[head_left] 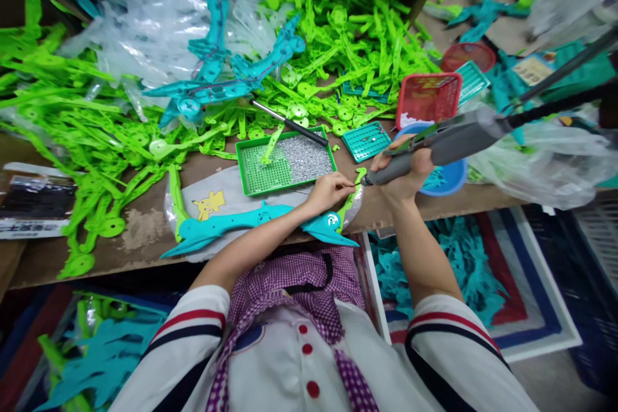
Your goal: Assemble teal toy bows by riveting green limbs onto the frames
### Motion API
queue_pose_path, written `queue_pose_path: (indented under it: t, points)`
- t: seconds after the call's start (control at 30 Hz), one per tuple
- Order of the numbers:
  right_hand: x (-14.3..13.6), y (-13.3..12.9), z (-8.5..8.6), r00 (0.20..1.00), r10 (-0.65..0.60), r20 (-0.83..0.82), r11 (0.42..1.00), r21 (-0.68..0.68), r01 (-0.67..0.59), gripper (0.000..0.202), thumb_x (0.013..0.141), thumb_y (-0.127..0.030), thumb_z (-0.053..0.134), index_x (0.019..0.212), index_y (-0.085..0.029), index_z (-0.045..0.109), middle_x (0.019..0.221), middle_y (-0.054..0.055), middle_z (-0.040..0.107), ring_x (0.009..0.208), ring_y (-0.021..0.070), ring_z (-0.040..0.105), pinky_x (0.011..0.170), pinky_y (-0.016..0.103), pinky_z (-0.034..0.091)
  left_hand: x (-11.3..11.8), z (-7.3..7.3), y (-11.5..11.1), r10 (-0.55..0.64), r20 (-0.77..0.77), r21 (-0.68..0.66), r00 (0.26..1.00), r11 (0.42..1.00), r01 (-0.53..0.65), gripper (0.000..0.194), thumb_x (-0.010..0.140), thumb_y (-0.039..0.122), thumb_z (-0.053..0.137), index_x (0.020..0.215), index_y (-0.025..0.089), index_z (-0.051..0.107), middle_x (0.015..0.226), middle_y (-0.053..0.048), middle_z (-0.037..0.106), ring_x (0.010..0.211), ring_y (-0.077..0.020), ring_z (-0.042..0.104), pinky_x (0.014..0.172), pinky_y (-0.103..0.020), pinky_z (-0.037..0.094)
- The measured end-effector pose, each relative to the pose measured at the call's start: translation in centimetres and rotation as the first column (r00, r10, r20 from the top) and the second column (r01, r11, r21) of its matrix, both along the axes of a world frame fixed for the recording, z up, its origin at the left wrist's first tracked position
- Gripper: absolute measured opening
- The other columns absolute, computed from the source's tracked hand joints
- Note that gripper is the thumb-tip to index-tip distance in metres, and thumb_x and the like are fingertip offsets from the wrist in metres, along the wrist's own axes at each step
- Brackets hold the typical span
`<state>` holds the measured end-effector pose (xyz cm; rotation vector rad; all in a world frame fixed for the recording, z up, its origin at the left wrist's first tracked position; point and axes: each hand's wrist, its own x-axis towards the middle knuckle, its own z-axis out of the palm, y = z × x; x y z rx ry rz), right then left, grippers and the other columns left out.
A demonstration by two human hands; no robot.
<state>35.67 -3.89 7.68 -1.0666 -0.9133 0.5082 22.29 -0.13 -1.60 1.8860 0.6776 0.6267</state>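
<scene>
My right hand point(410, 170) is wrapped round a grey electric screwdriver point(466, 138), its tip pointing left. Right at that tip, my left hand point(331, 192) is pinched; whatever lies between the fingertips is too small to name. Close by is a green plastic arm point(351, 203), joined to a blue plastic part point(246, 219) that lies along the table's front edge on a grey cloth point(224, 183). My left forearm passes over the blue part and hides some of it. Behind my left hand a green tray point(265, 167) holds many small silver screws.
Heaps of green parts point(347, 32) and clear bags point(140, 19) cover the back. A red basket point(427, 96), a blue bowl point(456, 177) and a small teal tray point(367, 140) stand at the right. A black-handled screwdriver point(306, 132) rests across the green tray.
</scene>
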Motion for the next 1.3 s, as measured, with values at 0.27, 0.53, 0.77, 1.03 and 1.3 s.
queue_pose_path:
  t: [0.27, 0.53, 0.77, 1.03, 1.3]
  points:
    - [-1.4, -0.5, -0.1, 0.997, -0.034, -0.068, 0.999, 0.014, 0.035, 0.05, 0.072, -0.072, 0.067, 0.074, -0.023, 0.059, 0.045, -0.007, 0.048, 0.037, 0.0128, 0.052, 0.039, 0.025, 0.043, -0.7, -0.1, -0.6, -0.025, -0.087, 0.261, 0.996, 0.964, 0.047, 0.011, 0.092, 0.022, 0.068, 0.091, 0.015, 0.077, 0.093, -0.007, 0.071, 0.086, -0.0156, 0.066, 0.079, -0.028, 0.051]
    - [0.5, -0.4, -1.2, 0.998, -0.041, -0.047, 0.998, 0.039, 0.043, 0.048, 0.071, -0.069, 0.07, 0.078, -0.023, 0.061, 0.047, -0.007, 0.049, 0.037, 0.0123, 0.052, 0.037, 0.024, 0.043, -0.6, 0.2, -0.6, -0.051, -0.146, 0.172, 0.988, 0.982, 0.076, 0.021, 0.09, 0.031, 0.072, 0.105, 0.016, 0.076, 0.095, -0.006, 0.072, 0.088, -0.0174, 0.066, 0.08, -0.028, 0.05]
    - [4.3, 1.9, -3.8, 0.963, -0.267, -0.02, 0.959, 0.087, 0.268, 0.045, 0.073, -0.067, 0.068, 0.076, -0.023, 0.06, 0.048, -0.008, 0.05, 0.035, 0.0113, 0.052, 0.035, 0.022, 0.038, -0.5, 0.6, -0.5, -0.184, -0.388, -0.022, 0.903, 0.982, 0.19, 0.028, 0.089, 0.038, 0.071, 0.105, 0.017, 0.08, 0.092, -0.007, 0.079, 0.077, -0.0197, 0.068, 0.069, -0.027, 0.044]
    - [5.0, 3.9, -5.3, 0.944, -0.323, 0.066, 0.946, 0.01, 0.323, 0.055, 0.074, -0.078, 0.059, 0.074, -0.023, 0.057, 0.047, -0.007, 0.047, 0.035, 0.013, 0.052, 0.037, 0.026, 0.04, -0.1, 0.8, -0.5, -0.177, -0.446, -0.086, 0.877, 0.984, 0.154, 0.034, 0.087, 0.038, 0.071, 0.111, 0.016, 0.079, 0.09, -0.008, 0.079, 0.08, -0.0217, 0.07, 0.071, -0.027, 0.044]
    - [5.0, 4.4, -5.7, 0.967, -0.251, 0.038, 0.967, -0.026, 0.252, 0.054, 0.071, -0.076, 0.066, 0.073, -0.023, 0.058, 0.05, -0.006, 0.051, 0.04, 0.0142, 0.055, 0.04, 0.028, 0.043, -0.1, 0.9, -0.5, -0.181, -0.445, -0.08, 0.877, 0.984, 0.162, 0.032, 0.088, 0.038, 0.07, 0.109, 0.017, 0.08, 0.086, -0.008, 0.079, 0.076, -0.0205, 0.068, 0.069, -0.028, 0.044]
